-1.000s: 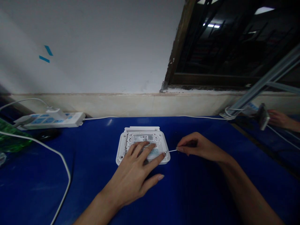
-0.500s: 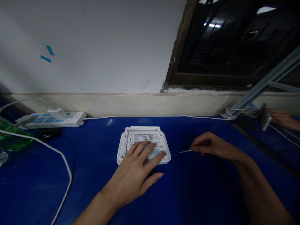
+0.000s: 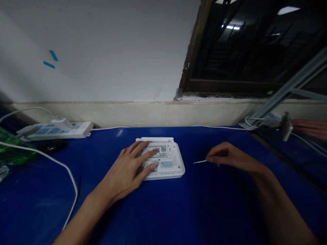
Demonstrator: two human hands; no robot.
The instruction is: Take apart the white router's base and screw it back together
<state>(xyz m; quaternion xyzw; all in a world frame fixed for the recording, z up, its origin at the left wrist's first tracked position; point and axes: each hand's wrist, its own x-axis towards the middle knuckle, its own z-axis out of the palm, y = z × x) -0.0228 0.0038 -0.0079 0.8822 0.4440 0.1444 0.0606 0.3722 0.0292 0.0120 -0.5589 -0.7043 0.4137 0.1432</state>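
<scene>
- The right hand point(image 3: 224, 154) has a closed pinch grip, thumb against forefinger, on one end of a thin, straight, silvery metal rod point(image 3: 199, 162); the free tip points left, apart from the box.
- The left hand point(image 3: 127, 166) has a loose, spread grip that closes on nothing: its fingers rest across the left part of a flat, white plastic box with rounded corners and vent holes point(image 3: 176, 160).
- That box lies near the middle of the far edge of the glossy blue table point(image 3: 163, 211), its labelled face up.
- The step in hand looks like steadying the box with the rod held off it; bringing the tip to the casing would call for a leftward reach and a firm left hand.
- The left fingers hide the box's left corners, so these are the blocked ones (the near right corner shows a round recess, too small to read inside).
- Toward the far left corner sit a white power strip with blue sockets point(image 3: 84, 130), a black rounded object point(image 3: 53, 145) and crumpled green plastic point(image 3: 15, 153); a white cable point(image 3: 75, 183) curves toward the left forearm.
- Toward the far right corner, beyond a grey metal bar point(image 3: 283, 90), another person's blurred hand point(image 3: 310, 128) is beside a phone-like slab point(image 3: 286, 127).
</scene>
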